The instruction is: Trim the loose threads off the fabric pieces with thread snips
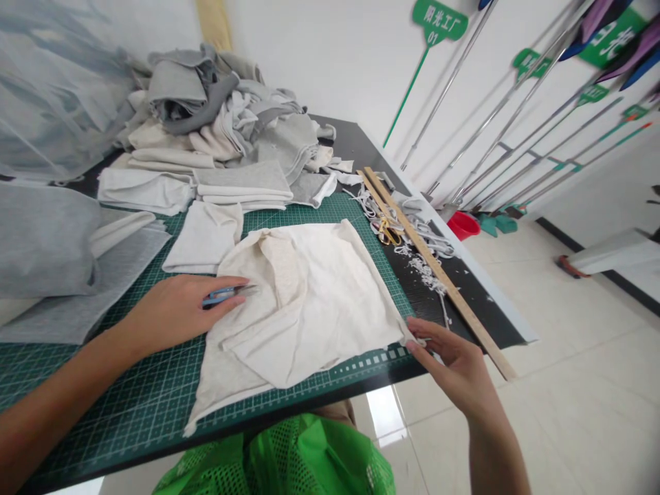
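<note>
A cream-white fabric piece [330,295], partly folded over itself on its left half, lies on the green cutting mat [139,385]. Between the thumb and fingers of my left hand [180,306] is a pair of blue thread snips [221,295], blades pointing right over the fabric. At the fabric's near right corner, my right hand [448,354] pinches the edge between thumb and fingers. A small pale end sticks out by those fingertips, too small to make out.
Folded white cloths [206,237] and a grey fabric stack [51,240] lie at the left, with a heap of grey fabric [258,117] behind. Along the right are a wooden ruler [438,268], gold-handled scissors [388,232] and thread scraps [425,271]. Green mesh [289,460] hangs below the table edge.
</note>
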{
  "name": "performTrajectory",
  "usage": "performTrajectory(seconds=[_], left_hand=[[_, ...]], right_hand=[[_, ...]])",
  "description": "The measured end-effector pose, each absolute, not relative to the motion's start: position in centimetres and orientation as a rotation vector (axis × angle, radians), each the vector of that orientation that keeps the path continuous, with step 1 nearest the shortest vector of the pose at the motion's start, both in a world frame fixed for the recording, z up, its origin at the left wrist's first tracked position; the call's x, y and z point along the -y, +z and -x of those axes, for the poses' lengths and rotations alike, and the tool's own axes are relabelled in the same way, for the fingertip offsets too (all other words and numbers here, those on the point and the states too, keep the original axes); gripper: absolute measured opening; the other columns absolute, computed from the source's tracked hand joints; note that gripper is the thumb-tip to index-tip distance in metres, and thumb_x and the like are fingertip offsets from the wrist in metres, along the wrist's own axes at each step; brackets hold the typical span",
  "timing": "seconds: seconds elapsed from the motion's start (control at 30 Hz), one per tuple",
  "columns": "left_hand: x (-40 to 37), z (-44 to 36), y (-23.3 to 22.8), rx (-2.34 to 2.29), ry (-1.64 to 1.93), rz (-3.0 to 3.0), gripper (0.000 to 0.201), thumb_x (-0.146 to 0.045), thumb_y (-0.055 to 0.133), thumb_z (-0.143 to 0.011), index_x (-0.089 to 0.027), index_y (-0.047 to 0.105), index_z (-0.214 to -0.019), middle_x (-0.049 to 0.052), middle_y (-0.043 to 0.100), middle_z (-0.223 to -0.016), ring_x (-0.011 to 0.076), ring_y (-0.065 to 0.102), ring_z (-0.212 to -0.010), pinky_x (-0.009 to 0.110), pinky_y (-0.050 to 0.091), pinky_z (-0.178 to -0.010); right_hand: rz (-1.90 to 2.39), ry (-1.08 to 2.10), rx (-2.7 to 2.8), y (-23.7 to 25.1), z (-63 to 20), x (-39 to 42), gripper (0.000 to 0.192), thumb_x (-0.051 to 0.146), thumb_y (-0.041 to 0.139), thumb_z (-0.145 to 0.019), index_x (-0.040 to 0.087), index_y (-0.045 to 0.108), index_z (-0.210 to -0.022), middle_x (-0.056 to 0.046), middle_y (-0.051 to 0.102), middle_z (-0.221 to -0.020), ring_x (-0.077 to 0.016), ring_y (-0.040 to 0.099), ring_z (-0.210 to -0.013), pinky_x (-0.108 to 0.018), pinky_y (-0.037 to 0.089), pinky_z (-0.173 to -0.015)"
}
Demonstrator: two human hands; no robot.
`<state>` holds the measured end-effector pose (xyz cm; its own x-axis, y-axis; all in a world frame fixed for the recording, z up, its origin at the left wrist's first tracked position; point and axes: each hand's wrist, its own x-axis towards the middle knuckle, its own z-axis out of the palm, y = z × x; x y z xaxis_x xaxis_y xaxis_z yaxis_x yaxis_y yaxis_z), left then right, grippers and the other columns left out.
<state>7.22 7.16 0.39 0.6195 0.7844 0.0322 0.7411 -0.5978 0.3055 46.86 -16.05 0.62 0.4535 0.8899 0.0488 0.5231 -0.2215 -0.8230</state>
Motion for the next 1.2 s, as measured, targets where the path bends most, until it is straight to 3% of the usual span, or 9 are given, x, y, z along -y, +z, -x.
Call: performTrajectory(seconds=[0.17, 0.47, 0.57, 0.67, 0.83, 0.93, 1.0, 1.13, 1.2], left_hand=[[-7.9, -6.5, 0.8, -1.315, 0.191, -2.552, 0.054, -0.067, 0.046, -0.093, -0.035, 0.067, -0.131, 0.001, 0.077, -0.118, 0.0284, 0.072, -0.097, 0.042, 0.053, -0.092], [-8.6, -5.2, -0.2, -1.273, 0.368, -2.442, 0.057, -0.071, 0.054, -0.086, -0.030, 0.074, -0.121, -0.002, 0.075, -0.123, 0.0264, 0.070, -0.113, 0.037, 0.054, -0.100], [-8.5, -5.0, 0.2, -1.296, 0.490, -2.385, 0.059, -0.073, 0.055, -0.084, -0.027, 0.076, -0.116, -0.003, 0.077, -0.118, 0.0250, 0.072, -0.109, 0.039, 0.053, -0.104], [-7.8, -5.1, 0.9, -1.381, 0.627, -2.276, 0.045, -0.066, 0.062, -0.084, -0.032, 0.076, -0.111, -0.008, 0.078, -0.112, 0.0228, 0.073, -0.103, 0.041, 0.052, -0.104], [-6.0, -6.7, 2.4, -1.416, 0.768, -2.161, 0.030, -0.059, 0.068, -0.084, -0.036, 0.078, -0.101, -0.010, 0.079, -0.105, 0.0229, 0.074, -0.098, 0.040, 0.057, -0.098], [-5.0, -8.3, 3.7, -1.309, 0.770, -2.210, 0.031, -0.057, 0.069, -0.084, -0.035, 0.078, -0.104, -0.008, 0.079, -0.107, 0.0231, 0.074, -0.097, 0.039, 0.058, -0.096], [-4.4, -9.6, 4.8, -1.200, 0.748, -2.271, 0.033, -0.057, 0.068, -0.084, -0.034, 0.078, -0.106, -0.005, 0.079, -0.108, 0.0233, 0.075, -0.096, 0.037, 0.059, -0.093], [-3.4, -12.5, 7.0, -1.036, 0.716, -2.326, 0.035, -0.056, 0.066, -0.086, -0.031, 0.079, -0.107, 0.000, 0.080, -0.106, 0.0224, 0.075, -0.089, 0.031, 0.061, -0.081], [-3.2, -13.8, 7.8, -0.933, 0.708, -2.357, 0.033, -0.053, 0.066, -0.087, -0.031, 0.079, -0.108, 0.002, 0.080, -0.103, 0.0211, 0.075, -0.085, 0.026, 0.060, -0.074]], right_hand=[[1.696, 0.709, 1.235, 0.2, -47.0, 16.1, 0.030, 0.030, 0.079, -0.081, 0.024, 0.078, -0.111, -0.008, 0.076, -0.112, -0.0225, 0.074, -0.097, -0.032, 0.063, -0.087], [1.541, 0.755, 1.388, 0.3, -47.6, 15.5, 0.022, 0.021, 0.077, -0.082, 0.024, 0.081, -0.104, -0.009, 0.075, -0.104, -0.0206, 0.072, -0.093, -0.029, 0.060, -0.082], [1.494, 0.628, 1.385, 0.5, -47.4, 15.3, 0.019, 0.019, 0.077, -0.083, 0.023, 0.081, -0.101, -0.008, 0.077, -0.097, -0.0213, 0.073, -0.089, -0.032, 0.059, -0.080], [1.442, 0.514, 1.402, 0.9, -46.9, 14.7, 0.013, 0.020, 0.077, -0.084, 0.022, 0.081, -0.096, -0.007, 0.075, -0.089, -0.0194, 0.070, -0.080, -0.032, 0.057, -0.072], [1.283, 0.287, 1.493, 2.3, -45.7, 12.9, 0.008, 0.021, 0.082, -0.079, 0.024, 0.081, -0.087, -0.004, 0.064, -0.086, -0.0184, 0.065, -0.080, -0.034, 0.055, -0.073], [1.133, 0.318, 1.527, 3.3, -44.8, 11.5, 0.008, 0.020, 0.084, -0.077, 0.022, 0.078, -0.081, -0.007, 0.069, -0.094, -0.0229, 0.069, -0.094, -0.040, 0.057, -0.086], [1.017, 0.418, 1.535, 3.7, -44.2, 10.4, 0.009, 0.022, 0.084, -0.078, 0.021, 0.075, -0.078, -0.007, 0.074, -0.088, -0.0236, 0.071, -0.092, -0.040, 0.057, -0.086], [1.016, 0.509, 1.496, 4.3, -43.0, 8.5, 0.021, 0.035, 0.087, -0.076, 0.019, 0.073, -0.073, -0.003, 0.073, -0.067, -0.0166, 0.068, -0.063, -0.030, 0.055, -0.065], [1.067, 0.529, 1.482, 4.7, -42.6, 7.7, 0.025, 0.040, 0.088, -0.074, 0.018, 0.074, -0.071, -0.003, 0.073, -0.064, -0.0143, 0.064, -0.058, -0.026, 0.050, -0.058]])
